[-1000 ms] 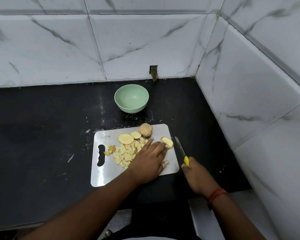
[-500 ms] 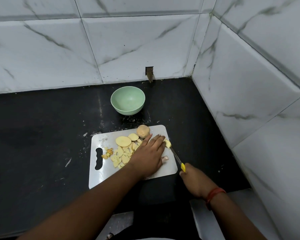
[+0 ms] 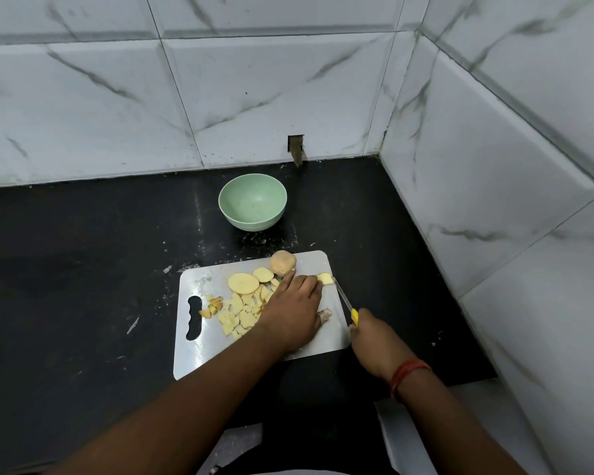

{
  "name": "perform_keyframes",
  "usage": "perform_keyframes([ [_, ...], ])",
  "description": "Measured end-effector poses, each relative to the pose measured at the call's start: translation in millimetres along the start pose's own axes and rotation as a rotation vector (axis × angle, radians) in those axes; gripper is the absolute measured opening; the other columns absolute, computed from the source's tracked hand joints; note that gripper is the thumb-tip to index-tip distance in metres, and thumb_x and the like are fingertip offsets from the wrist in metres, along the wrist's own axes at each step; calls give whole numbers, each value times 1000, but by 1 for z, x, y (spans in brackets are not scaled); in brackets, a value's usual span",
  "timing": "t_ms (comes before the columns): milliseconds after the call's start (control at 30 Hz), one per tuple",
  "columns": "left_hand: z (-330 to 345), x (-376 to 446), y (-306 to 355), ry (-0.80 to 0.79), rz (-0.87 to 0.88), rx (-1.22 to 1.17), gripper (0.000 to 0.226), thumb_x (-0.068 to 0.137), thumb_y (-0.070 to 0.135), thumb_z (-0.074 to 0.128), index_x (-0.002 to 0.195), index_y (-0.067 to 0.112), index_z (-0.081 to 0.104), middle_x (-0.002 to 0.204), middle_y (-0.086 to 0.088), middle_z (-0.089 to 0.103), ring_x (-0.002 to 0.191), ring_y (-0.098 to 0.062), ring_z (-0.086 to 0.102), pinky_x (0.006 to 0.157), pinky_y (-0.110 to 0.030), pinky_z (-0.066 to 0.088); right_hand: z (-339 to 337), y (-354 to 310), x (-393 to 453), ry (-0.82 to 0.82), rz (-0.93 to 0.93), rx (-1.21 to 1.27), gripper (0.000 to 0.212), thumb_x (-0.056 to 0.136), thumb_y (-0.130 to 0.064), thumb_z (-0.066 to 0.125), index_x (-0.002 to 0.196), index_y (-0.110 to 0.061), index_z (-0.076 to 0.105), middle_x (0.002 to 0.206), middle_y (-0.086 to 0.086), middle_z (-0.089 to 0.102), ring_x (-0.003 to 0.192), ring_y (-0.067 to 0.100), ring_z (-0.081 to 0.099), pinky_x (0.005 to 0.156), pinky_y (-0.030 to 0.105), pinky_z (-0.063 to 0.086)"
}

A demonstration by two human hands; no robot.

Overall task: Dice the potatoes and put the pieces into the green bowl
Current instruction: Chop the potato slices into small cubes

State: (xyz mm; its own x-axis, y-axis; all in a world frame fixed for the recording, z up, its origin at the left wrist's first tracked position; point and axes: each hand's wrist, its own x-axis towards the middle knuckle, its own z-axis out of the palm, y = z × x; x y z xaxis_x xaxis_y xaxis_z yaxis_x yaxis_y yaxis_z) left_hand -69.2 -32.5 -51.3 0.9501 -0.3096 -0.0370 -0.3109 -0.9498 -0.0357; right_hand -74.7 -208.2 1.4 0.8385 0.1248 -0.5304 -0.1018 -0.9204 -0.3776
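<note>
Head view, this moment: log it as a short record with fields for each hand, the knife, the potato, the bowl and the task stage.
left hand: flat on the cutting board, fingertips steadying a potato piece
right hand: grip around the yellow-handled knife
knife: blade tip at the potato piece
diced pieces: piled on the board, beside slices
uncut potato: at the board's far edge
green bowl: on the black counter behind the board, no pieces in it
stage: dicing under way, nothing moved to the bowl
</note>
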Motion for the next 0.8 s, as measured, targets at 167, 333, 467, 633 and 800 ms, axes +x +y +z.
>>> perform_keyframes([
  [167,0,-1,0,-7,2,-50,71,104,54,33,156,6,31,156,-10,36,146,-25,29,127,-42,2,3,-5,5,-23,2,-43,28,101,-18,36,125,-6,44,116,15,60,101,26,61,75,28,39],
  [333,-2,-2,0,16,10,-74,69,105,52,35,156,5,32,159,-12,33,148,-26,26,127,-42,2,6,-9,6,-19,11,-71,36,101,-14,35,135,-4,39,117,15,60,97,23,60,73,28,39],
  [467,3,-9,4,73,25,-80,67,102,50,43,149,2,44,147,-10,44,137,-26,38,126,-41,9,9,-4,3,-19,10,-109,25,101,-17,36,122,-6,43,110,13,61,93,23,60,72,29,39],
  [633,7,-12,6,84,42,-144,63,102,47,46,146,2,48,142,-9,48,138,-30,41,126,-39,11,13,0,0,-31,4,-133,25,100,-18,37,122,-7,43,106,13,60,83,19,54,70,29,39],
  [800,9,-13,0,44,39,-203,63,106,47,39,153,5,38,152,-7,39,146,-30,30,127,-37,14,11,-3,1,-34,-20,-132,24,101,-17,36,121,-6,42,107,12,59,86,20,57,69,28,39],
])
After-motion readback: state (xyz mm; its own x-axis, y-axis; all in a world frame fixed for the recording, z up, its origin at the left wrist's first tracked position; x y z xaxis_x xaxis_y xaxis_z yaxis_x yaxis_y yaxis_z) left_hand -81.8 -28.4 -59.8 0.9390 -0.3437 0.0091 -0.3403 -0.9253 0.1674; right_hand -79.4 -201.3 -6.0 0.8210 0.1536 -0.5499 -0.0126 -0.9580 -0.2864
